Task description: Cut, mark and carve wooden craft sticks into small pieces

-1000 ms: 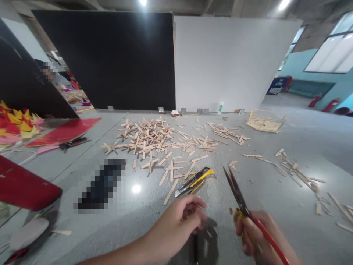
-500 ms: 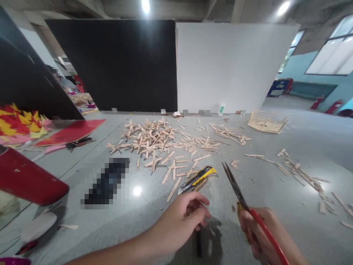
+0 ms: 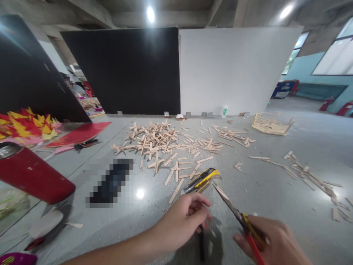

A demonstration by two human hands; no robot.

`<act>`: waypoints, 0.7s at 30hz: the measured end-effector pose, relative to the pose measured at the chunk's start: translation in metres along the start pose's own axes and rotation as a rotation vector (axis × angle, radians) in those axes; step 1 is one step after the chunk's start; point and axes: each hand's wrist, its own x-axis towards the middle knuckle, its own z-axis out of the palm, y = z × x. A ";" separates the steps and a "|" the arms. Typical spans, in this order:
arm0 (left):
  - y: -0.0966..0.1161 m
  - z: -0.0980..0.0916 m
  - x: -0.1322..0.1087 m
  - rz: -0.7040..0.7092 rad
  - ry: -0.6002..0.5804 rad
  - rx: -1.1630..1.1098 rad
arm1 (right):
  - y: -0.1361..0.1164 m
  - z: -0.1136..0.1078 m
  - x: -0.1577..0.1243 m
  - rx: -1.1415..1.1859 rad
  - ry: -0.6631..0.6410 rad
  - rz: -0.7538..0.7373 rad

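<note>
My right hand (image 3: 271, 239) is closed around scissors (image 3: 234, 209) with red and yellow handles. The blades point away and to the left, nearly together, their tips just right of the yellow-and-black utility knife (image 3: 202, 180). A pale strip lies along the blades; I cannot tell whether it is wood or a gleam. My left hand (image 3: 184, 221) hovers in front of the knife, its fingers curled toward the thumb. Whatever they may hold is hidden. Beyond both hands, wooden craft sticks (image 3: 157, 138) lie in a loose heap, some crossed.
Left stand a tilted red bottle (image 3: 38, 176), a blurred dark phone-like object (image 3: 111, 182) and a red sheet (image 3: 79, 134). A frame of sticks (image 3: 271, 125) sits back right, with stick scraps (image 3: 311, 175) nearer. Black (image 3: 124, 70) and white (image 3: 234, 70) panels close off the back.
The scissors have swung down and left toward the left hand, and their blades have come closer together. My left hand has barely moved. The whole view has shifted slightly.
</note>
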 end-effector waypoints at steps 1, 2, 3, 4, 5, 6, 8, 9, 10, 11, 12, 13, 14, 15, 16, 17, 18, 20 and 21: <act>0.000 0.000 0.000 -0.011 0.003 0.006 | 0.000 0.000 0.002 -0.024 0.008 0.038; 0.000 0.000 0.000 -0.016 0.003 0.011 | 0.001 0.001 0.005 -0.039 0.016 0.077; 0.000 0.000 0.001 -0.016 0.001 0.017 | 0.002 0.002 0.007 -0.047 0.031 0.105; 0.000 0.000 0.001 -0.013 -0.003 0.023 | 0.003 0.003 0.010 -0.050 0.050 0.115; 0.000 0.000 0.001 -0.007 -0.008 0.029 | 0.005 0.004 0.012 -0.051 0.072 0.110; 0.000 0.000 0.001 0.000 -0.014 0.036 | 0.009 0.006 0.014 -0.056 0.099 0.094; 0.000 0.001 0.001 0.006 -0.025 0.047 | 0.017 0.010 0.019 -0.087 0.174 0.050; -0.001 0.001 0.001 0.008 -0.030 0.055 | 0.023 0.012 0.021 -0.112 0.212 0.028; -0.001 0.001 0.001 0.013 -0.032 0.065 | 0.028 0.013 0.024 -0.141 0.253 0.013; -0.002 0.001 0.002 0.020 -0.029 0.077 | 0.034 0.013 0.026 -0.169 0.294 -0.001; -0.002 0.000 0.002 0.029 -0.019 0.090 | 0.038 0.013 0.028 -0.195 0.324 -0.018; -0.003 -0.001 0.002 0.041 0.004 0.100 | 0.041 0.011 0.029 -0.220 0.339 -0.041; -0.003 -0.002 0.002 0.064 0.042 0.120 | 0.043 0.009 0.030 -0.246 0.348 -0.078; -0.003 -0.004 0.001 0.101 0.098 0.154 | 0.043 0.006 0.030 -0.278 0.357 -0.133; -0.003 -0.005 0.001 0.152 0.161 0.202 | 0.040 0.003 0.029 -0.315 0.371 -0.204; -0.002 -0.007 0.000 0.206 0.215 0.255 | 0.036 0.000 0.028 -0.352 0.383 -0.283; -0.001 -0.009 0.000 0.252 0.249 0.301 | 0.031 -0.003 0.026 -0.383 0.387 -0.358; 0.000 -0.011 0.000 0.284 0.236 0.332 | 0.017 -0.009 0.023 -0.407 0.376 -0.476; 0.001 -0.012 0.000 0.269 0.204 0.310 | 0.011 -0.010 0.022 -0.400 0.367 -0.514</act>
